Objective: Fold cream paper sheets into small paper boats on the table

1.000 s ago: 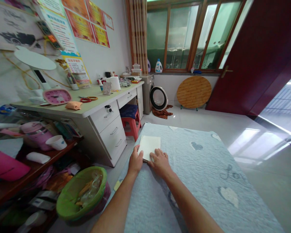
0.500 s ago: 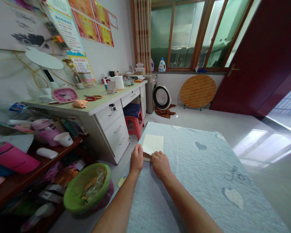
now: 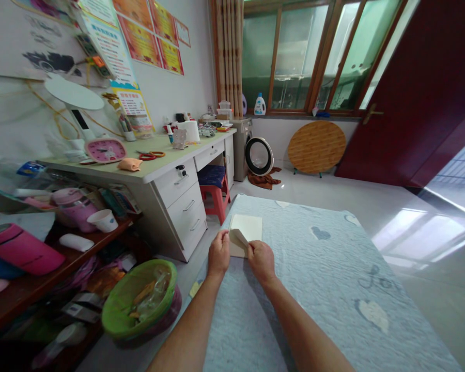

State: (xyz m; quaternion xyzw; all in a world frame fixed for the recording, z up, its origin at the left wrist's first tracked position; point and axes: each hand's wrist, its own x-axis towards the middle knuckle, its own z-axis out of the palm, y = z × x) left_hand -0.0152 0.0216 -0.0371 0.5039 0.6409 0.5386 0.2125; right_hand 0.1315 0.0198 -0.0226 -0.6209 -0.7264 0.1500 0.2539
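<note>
A cream, rectangular piece of paper (image 3: 253, 225) lies on the light blue cloth (image 3: 294, 289) that covers the table in front of me. Its near edge is lifted into a curled flap, and a tan layer shows beneath. I cannot tell whether it is one folded sheet or a pad. My left hand (image 3: 219, 254) is closed on its left edge, with thumb and fingertips together. On the other side, my right hand (image 3: 261, 259) pinches the near right corner of the raised flap. The right fingertips are partly hidden behind the knuckles.
Left of the table stands a green-rimmed waste basket (image 3: 140, 299) with rubbish in it. A low shelf (image 3: 101, 235) holds bottles and a paper cup (image 3: 103, 221). Beyond are a desk (image 3: 155, 168), a red stool (image 3: 213, 199) and a washing machine (image 3: 240, 150) with its door open.
My right hand has shifted slightly right and turned, raising the paper's near edge into a more folded, steeper flap. My left hand stays at the left edge.
</note>
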